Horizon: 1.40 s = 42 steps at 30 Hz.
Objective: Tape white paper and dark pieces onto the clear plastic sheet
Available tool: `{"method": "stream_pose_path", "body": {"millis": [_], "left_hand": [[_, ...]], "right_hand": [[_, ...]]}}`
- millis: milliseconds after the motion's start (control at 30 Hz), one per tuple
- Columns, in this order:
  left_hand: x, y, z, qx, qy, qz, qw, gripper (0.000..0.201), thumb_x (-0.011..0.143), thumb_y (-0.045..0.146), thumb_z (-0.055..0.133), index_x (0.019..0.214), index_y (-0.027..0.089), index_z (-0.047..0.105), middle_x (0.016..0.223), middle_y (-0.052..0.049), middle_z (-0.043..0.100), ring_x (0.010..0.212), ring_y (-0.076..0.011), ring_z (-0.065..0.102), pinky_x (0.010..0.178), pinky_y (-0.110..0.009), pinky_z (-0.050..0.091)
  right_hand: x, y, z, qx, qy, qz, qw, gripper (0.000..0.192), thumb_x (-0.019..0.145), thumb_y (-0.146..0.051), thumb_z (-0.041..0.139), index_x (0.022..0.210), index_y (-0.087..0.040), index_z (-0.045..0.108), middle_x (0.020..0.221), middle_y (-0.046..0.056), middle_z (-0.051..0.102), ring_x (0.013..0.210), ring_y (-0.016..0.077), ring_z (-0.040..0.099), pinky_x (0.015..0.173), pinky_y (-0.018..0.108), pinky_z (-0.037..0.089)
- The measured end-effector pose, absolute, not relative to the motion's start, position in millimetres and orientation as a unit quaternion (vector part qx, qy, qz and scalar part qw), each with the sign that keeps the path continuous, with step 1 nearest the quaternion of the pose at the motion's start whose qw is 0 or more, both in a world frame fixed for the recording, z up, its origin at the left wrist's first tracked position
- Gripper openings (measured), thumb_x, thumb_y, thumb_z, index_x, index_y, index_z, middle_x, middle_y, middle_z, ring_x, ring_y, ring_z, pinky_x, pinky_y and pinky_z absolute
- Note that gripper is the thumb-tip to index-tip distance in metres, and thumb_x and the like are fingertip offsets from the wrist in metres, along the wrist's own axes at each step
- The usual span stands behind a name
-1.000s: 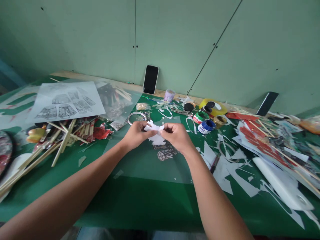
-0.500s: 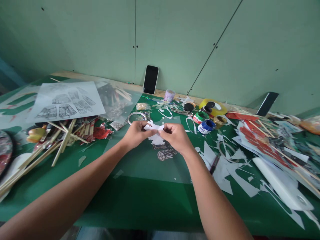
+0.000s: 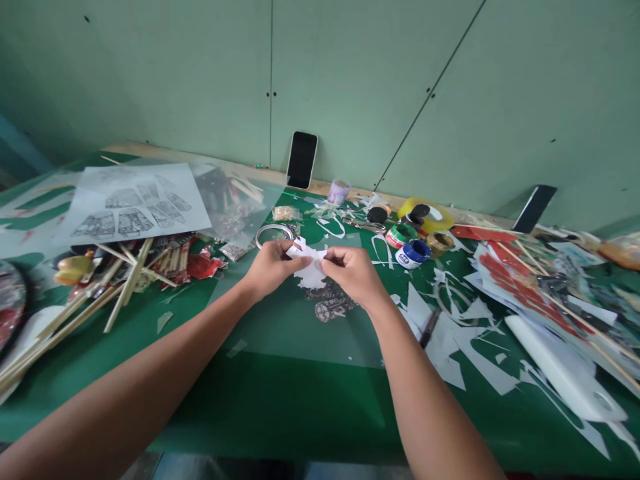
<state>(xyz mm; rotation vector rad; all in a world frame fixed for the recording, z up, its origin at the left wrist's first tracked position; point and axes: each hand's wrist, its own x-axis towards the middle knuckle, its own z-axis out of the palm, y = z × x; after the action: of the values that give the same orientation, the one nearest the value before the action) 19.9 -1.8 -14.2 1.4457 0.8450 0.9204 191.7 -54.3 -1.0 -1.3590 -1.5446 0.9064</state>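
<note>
Between both hands is a small white paper cutout [image 3: 311, 272], its edge jagged and its near part hanging down. My left hand [image 3: 273, 270] pinches the cutout's left side between thumb and fingers. On its right side my right hand [image 3: 353, 273] pinches it the same way. Just below lies a dark patterned cutout [image 3: 333, 307] on a translucent sheet [image 3: 300, 340], partly covered by the white paper and my right hand. A roll of clear tape [image 3: 274, 233] rests behind my left hand.
Paint pots [image 3: 413, 253] and yellow tape [image 3: 440, 217] stand behind my right hand. Paper scraps [image 3: 473, 347] and a white-handled tool [image 3: 560, 367] lie to the right. Wooden sticks [image 3: 127, 287] and a printed sheet [image 3: 190, 193] are at left. A phone [image 3: 302, 160] leans on the wall.
The white paper cutout has tilted and spread a little between my fingers, showing more of its face. Both hands stay almost in place.
</note>
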Motion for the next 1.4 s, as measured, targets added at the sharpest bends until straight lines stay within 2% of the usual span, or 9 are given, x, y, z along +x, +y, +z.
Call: {"method": "stream_pose_path", "body": {"millis": [500,667,800,867,933,1100,1300,1400], "left_hand": [[20,0,-16,0.637,0.347,0.385,0.571,0.023,0.062,0.032,0.075,0.066,0.014,0.062,0.063,0.000,0.062,0.058,-0.0116,0.056,0.057,-0.023,0.043],[19,-1,-15,0.663,0.357,0.347,0.560,0.025,0.063,0.035,0.075,0.071,0.014,0.064,0.066,-0.002,0.063,0.060,-0.0133,0.057,0.058,-0.025,0.043],[19,1,-18,0.667,0.382,0.359,0.529,0.026,0.063,0.037,0.075,0.071,0.014,0.065,0.067,-0.002,0.065,0.061,-0.0145,0.058,0.059,-0.026,0.044],[19,2,-19,0.655,0.382,0.380,0.529,0.026,0.065,0.037,0.073,0.072,0.014,0.066,0.069,-0.003,0.066,0.063,-0.0150,0.059,0.061,-0.026,0.045],[20,2,-19,0.642,0.380,0.391,0.540,0.025,0.066,0.037,0.072,0.074,0.013,0.066,0.069,-0.003,0.066,0.062,-0.0149,0.059,0.062,-0.027,0.046],[22,-2,-14,0.602,0.369,0.408,0.579,0.026,0.062,0.036,0.074,0.072,0.013,0.066,0.069,-0.003,0.066,0.062,-0.0145,0.059,0.064,-0.027,0.048],[22,-2,-15,0.600,0.353,0.419,0.583,0.029,0.064,0.038,0.076,0.071,0.013,0.064,0.063,0.000,0.060,0.055,-0.0109,0.052,0.056,-0.024,0.042],[22,-2,-17,0.609,0.342,0.419,0.581,0.032,0.060,0.037,0.080,0.073,0.013,0.064,0.066,0.000,0.062,0.059,-0.0116,0.055,0.058,-0.024,0.044]], "right_hand": [[189,-53,1,-0.572,-0.608,0.327,0.442,0.025,0.073,-0.038,0.053,0.063,-0.016,0.061,0.055,-0.003,0.043,0.052,0.0090,0.035,0.050,0.024,0.026],[188,-51,-2,-0.577,-0.607,0.316,0.445,0.027,0.076,-0.036,0.051,0.076,-0.015,0.068,0.058,-0.001,0.052,0.052,0.0108,0.042,0.049,0.025,0.032],[186,-52,-3,-0.542,-0.643,0.167,0.515,0.023,0.079,-0.028,0.053,0.094,-0.018,0.068,0.079,0.003,0.063,0.061,0.0123,0.050,0.059,0.027,0.044],[186,-54,-2,-0.517,-0.670,0.081,0.527,0.018,0.081,-0.023,0.052,0.089,-0.020,0.068,0.082,0.004,0.063,0.065,0.0132,0.052,0.063,0.027,0.046],[187,-55,-2,-0.499,-0.699,0.053,0.510,0.018,0.084,-0.022,0.051,0.084,-0.020,0.069,0.079,0.004,0.064,0.070,0.0149,0.055,0.065,0.028,0.046],[188,-51,-7,-0.522,-0.708,0.107,0.464,0.018,0.083,-0.024,0.055,0.085,-0.019,0.072,0.080,0.005,0.068,0.068,0.0154,0.058,0.063,0.028,0.047],[186,-51,-7,-0.527,-0.700,0.152,0.457,0.020,0.084,-0.027,0.056,0.083,-0.019,0.074,0.077,0.005,0.068,0.063,0.0148,0.057,0.060,0.028,0.046],[186,-52,-6,-0.529,-0.698,0.155,0.457,0.020,0.084,-0.026,0.055,0.084,-0.019,0.074,0.080,0.006,0.069,0.068,0.0158,0.060,0.063,0.028,0.046]]}}
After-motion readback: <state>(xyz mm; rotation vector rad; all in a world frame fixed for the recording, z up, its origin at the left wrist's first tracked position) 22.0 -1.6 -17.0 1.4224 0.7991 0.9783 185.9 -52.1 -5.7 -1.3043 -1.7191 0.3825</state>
